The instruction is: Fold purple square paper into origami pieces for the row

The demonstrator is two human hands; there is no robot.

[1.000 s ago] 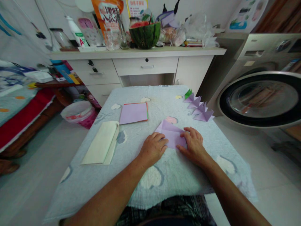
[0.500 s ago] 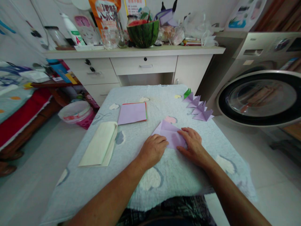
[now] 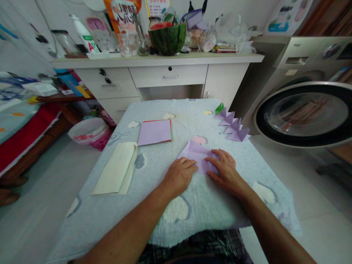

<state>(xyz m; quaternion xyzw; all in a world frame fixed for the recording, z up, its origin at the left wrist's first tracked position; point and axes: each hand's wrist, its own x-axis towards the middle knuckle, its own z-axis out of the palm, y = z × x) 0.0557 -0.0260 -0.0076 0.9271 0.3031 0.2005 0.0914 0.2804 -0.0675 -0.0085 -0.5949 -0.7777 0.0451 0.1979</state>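
Observation:
A creased sheet of purple origami paper (image 3: 198,154) lies partly folded on the cloth in front of me, with a pointed corner facing away. My left hand (image 3: 183,172) has its fingers together, holding down the paper's lower left edge. Over the right side rests my right hand (image 3: 224,168), fingers spread and the index finger bent inward onto the sheet. Both hands cover parts of the paper's edges. A row of folded purple pieces (image 3: 232,126), with a green one (image 3: 219,109) at its far end, stands at the right edge of the table.
A stack of square paper (image 3: 154,132), purple on top, lies beyond my left hand. A folded pale cloth or sheet (image 3: 115,168) is at the left. Behind stands a white cabinet (image 3: 187,75) bearing half a watermelon (image 3: 167,39). A washing machine (image 3: 305,66) has its door open at right.
My right index finger has slid left and inward across the paper. The left hand has barely shifted, and the other things stay in place.

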